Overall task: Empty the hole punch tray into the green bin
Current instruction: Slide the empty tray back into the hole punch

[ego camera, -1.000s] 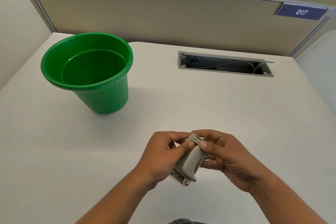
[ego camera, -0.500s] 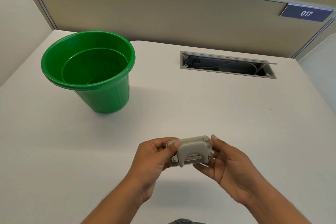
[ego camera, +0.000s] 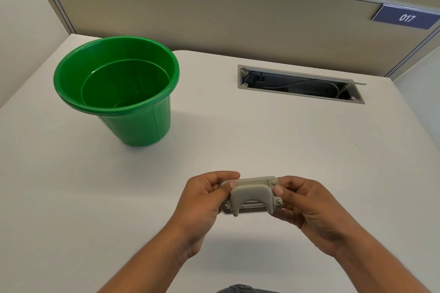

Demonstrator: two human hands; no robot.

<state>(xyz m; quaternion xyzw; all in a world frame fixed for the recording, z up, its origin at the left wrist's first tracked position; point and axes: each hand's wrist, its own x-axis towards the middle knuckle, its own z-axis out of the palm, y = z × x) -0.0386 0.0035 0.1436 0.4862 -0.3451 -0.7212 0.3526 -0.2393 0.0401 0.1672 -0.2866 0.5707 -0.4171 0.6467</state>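
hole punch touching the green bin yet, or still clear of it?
Apart. The head view shows the hole punch held between the left hand and right hand, with bare table separating it from the green bin.

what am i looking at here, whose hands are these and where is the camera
There is no machine here: a person is working with two bare hands. The single picture comes from a wide-angle camera worn on the person's head, looking forward and down, so the arms reach in from the bottom edge.

The left hand and the right hand together hold a small grey plastic hole punch by its two ends, each in a closed grip, above the white desk.

On the desk, further back on the left, stands a round green plastic bin, upright and open; nothing shows inside it. On the right, further back, an open grey cable slot is set into the desk. On the partition behind it hangs a blue sign reading 017.
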